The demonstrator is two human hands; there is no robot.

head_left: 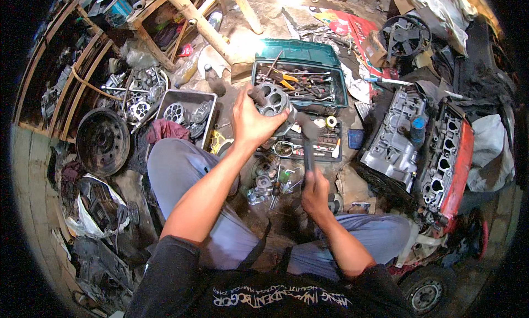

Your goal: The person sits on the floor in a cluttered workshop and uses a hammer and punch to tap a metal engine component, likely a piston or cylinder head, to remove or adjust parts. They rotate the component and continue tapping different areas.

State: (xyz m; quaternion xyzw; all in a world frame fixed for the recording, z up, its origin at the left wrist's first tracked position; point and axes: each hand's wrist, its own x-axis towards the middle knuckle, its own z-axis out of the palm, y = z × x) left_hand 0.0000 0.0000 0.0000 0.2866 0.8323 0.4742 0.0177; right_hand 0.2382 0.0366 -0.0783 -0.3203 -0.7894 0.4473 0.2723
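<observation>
My left hand (250,119) grips a cast aluminium housing (273,100) with several round bores, raised in front of the open teal toolbox (297,48) of wrenches and pliers. A dark piece (255,95) is at the housing's left side, too unclear to name. My right hand (317,188) is closed on the handle of a hammer (309,152), whose blurred head is beside the housing's lower right; I cannot tell whether they touch. Below them lie a tray of small tools (325,155) and some loose small parts (263,186).
A grey bin (209,100) of parts, a black wheel rim (102,141) and wooden frames (195,17) are at the left and back. An engine head (386,147), a red panel (460,158) with a gasket, a fan (402,39) and a tire (427,290) are at the right.
</observation>
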